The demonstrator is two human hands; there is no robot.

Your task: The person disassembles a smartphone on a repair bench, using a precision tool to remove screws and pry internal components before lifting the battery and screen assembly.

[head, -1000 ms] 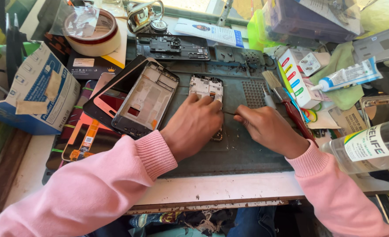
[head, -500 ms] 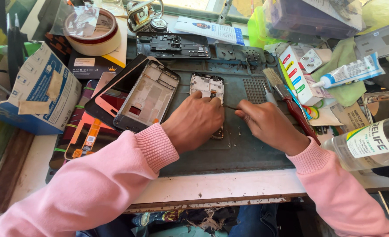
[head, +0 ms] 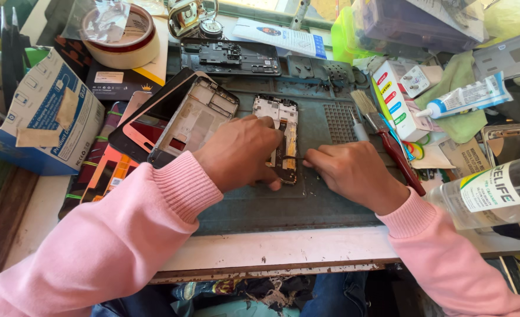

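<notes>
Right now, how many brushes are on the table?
1: a red-handled brush lies on the mat's right edge, beside the right hand. Others may hide in the clutter.

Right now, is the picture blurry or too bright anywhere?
Head view: sharp in the middle, where the left hand and right hand work on the phone board; the top edge by the window is washed out with glare; the plastic bottle shines; the edges bend slightly.

Phone repair workbench.
Around the grey work mat (head: 330,205): opened phone frames (head: 195,120), brush (head: 383,132), glue tube (head: 465,97), tape roll (head: 122,35).
</notes>
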